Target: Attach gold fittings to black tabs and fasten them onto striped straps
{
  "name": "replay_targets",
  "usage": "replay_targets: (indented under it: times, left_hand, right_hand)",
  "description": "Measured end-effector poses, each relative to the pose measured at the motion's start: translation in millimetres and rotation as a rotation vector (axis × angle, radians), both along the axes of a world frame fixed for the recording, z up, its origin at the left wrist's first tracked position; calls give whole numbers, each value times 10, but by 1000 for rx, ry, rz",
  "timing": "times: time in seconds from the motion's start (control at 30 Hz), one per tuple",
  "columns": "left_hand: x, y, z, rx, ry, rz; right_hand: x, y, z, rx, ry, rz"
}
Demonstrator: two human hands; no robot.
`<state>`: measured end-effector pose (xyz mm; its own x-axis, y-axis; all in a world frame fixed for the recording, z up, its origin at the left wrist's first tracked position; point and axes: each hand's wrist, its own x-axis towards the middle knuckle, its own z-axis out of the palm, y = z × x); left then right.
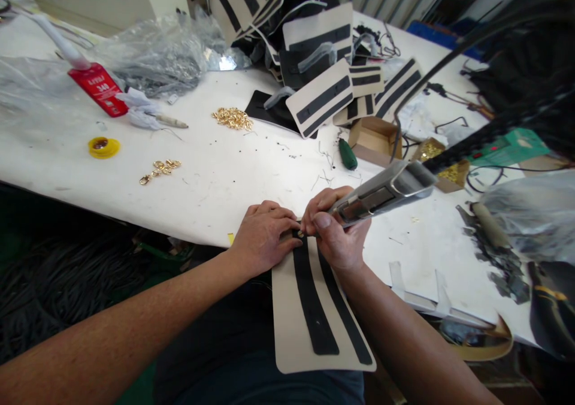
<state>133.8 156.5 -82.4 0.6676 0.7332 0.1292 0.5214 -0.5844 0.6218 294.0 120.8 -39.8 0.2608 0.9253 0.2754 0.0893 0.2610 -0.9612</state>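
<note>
Because the hands cover its far end, I can't make out how the beige panel (284, 309) finishes there, nor see the tip of the metal tool (386, 192), lost behind fingers. The panel lies above the person's lap, its far end at the edge of the white table (206, 198). It's smooth, with rounded near corners and two black strips running lengthwise; the left strip (309, 291) is wider, stops short of the near edge and carries a tiny pale dot.

The left hand (267, 237) rests on the panel's far end, fingers close together; whether it pinches the edge, I cannot tell. The right hand (344, 240) is wrapped around the tool's lower end.

Beyond, gold clasps (160, 170) lie near a yellow tape roll (103, 147), and similar panels (318, 98) are heaped at the back, overlapping. A dark object (554, 309) is cut off at the right edge.
</note>
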Motion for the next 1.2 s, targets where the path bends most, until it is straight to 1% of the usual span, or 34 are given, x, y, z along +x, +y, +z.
replay_targets:
  times: [0.23,0.43,0.63,0.83,1.0,1.2]
  left_hand:
    - [2,-6,20,-3,0,0]
    - [14,-18,20,16,-12,12]
    - [6,-20,36,20,5,11]
    - [11,-28,39,37,23,12]
    - [20,-36,62,46,49,20]
    - [5,-40,42,30,26,4]
  right_hand:
    - [29,2,-22,-43,-5,44]
    - [34,20,-69,-48,-47,97]
    - [0,45,-89,-26,-27,111]
    - [-45,8,-64,-19,-8,117]
    - [-22,8,-34,-69,-56,143]
    - [-47,48,-91,4,-8,39]
